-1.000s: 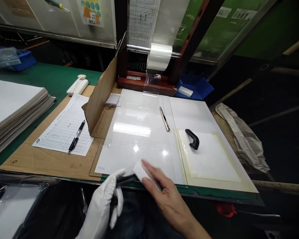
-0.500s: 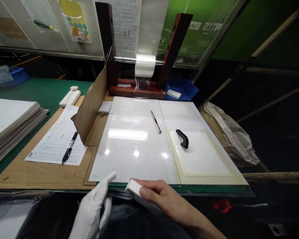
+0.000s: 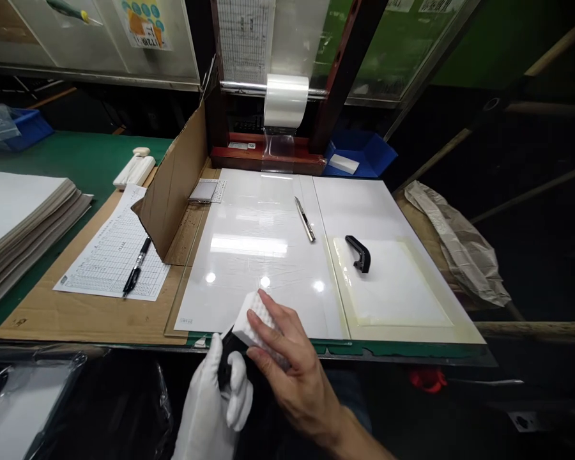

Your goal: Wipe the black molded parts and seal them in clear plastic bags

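Observation:
My left hand [image 3: 211,399], in a white glove, is closed around a dark black part [image 3: 229,346], mostly hidden between its thumb and curled fingers. My bare right hand [image 3: 294,370] grips a white, bumpy sponge block [image 3: 253,324] and presses it against or right beside that part, at the front edge of the table. Beyond the hands lies a glass-covered white sheet [image 3: 230,275] with a utility knife [image 3: 305,219] on it. To the right, a curved black handle [image 3: 359,254] rests on a pale, tape-edged sheet [image 3: 397,294].
A clear film roll [image 3: 286,102] hangs on a rod at the back. Behind right is a blue bin [image 3: 371,153] with a white block. A cardboard divider [image 3: 172,185], a form [image 3: 110,255] with a pen [image 3: 137,267] and a paper stack [image 3: 19,211] are left.
The right hand has turned over the top of the sponge and moved up slightly. My left hand has shifted right, curling its fingers around the black part. The view has tilted down somewhat.

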Demonstrator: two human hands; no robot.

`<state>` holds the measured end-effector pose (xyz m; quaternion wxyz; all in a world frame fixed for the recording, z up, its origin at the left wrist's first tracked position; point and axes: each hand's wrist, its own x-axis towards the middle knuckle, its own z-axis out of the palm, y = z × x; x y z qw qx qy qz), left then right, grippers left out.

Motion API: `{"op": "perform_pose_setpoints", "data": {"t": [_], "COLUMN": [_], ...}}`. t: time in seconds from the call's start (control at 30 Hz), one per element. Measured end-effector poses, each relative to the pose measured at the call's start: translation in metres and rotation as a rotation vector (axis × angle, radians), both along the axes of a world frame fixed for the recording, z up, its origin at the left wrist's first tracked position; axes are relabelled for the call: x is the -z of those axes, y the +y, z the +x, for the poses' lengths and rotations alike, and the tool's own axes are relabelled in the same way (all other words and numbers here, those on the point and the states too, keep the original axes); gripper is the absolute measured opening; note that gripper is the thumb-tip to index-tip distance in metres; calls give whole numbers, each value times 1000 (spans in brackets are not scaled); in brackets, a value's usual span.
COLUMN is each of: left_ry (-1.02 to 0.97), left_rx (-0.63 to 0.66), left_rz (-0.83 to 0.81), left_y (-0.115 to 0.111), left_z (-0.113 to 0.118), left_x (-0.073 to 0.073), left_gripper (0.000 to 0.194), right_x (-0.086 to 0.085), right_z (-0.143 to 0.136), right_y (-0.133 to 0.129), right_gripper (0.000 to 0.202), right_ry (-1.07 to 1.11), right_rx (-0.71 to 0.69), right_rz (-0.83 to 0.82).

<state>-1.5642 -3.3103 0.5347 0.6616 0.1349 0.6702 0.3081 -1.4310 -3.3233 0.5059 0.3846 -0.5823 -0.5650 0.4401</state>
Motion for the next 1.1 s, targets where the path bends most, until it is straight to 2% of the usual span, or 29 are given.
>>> {"op": "perform_pose_setpoints", "data": {"t": [0.13, 0.23, 0.27, 0.33, 0.4, 0.47, 0.6, 0.73, 0.83, 0.97, 1.1], "left_ry": [-84, -15, 27, 80, 69, 41, -116, -220, -297, -350, -415], "left_rx": [91, 110, 104, 102, 120, 121, 44, 37, 33, 15, 3], "left_rz": [-62, 18, 57, 99, 80, 48, -127, -210, -255, -289, -324], "left_y": [-4, -9, -12, -17, -21, -23, -22, -19, -19, -22, -22], "left_z": [-3, -7, -8, -11, -13, -14, -13, -9, -7, -8, -12], "left_x": [8, 15, 18, 24, 29, 32, 31, 29, 28, 32, 34], "left_gripper": [53, 30, 30, 39, 39, 36, 34, 26, 47, 48, 55], "right_x": [2, 3, 4, 5, 5, 4, 3, 3, 3, 2, 0], "right_z": [24, 33, 34, 33, 30, 29, 31, 31, 30, 29, 30], "right_y": [12, 15, 14, 13, 12, 11, 11, 11, 10, 8, 9], "right_gripper": [52, 48, 46, 42, 41, 41, 45, 45, 43, 42, 40], "right_ry": [-205, -398, -443, -510, -560, -571, -609, -572, -574, -517, -488], "right_rx": [-115, -278, -309, -290, -276, -330, -273, -351, -238, -310, -216], "right_rz": [158, 304, 321, 309, 324, 378, 314, 320, 260, 281, 164]}}
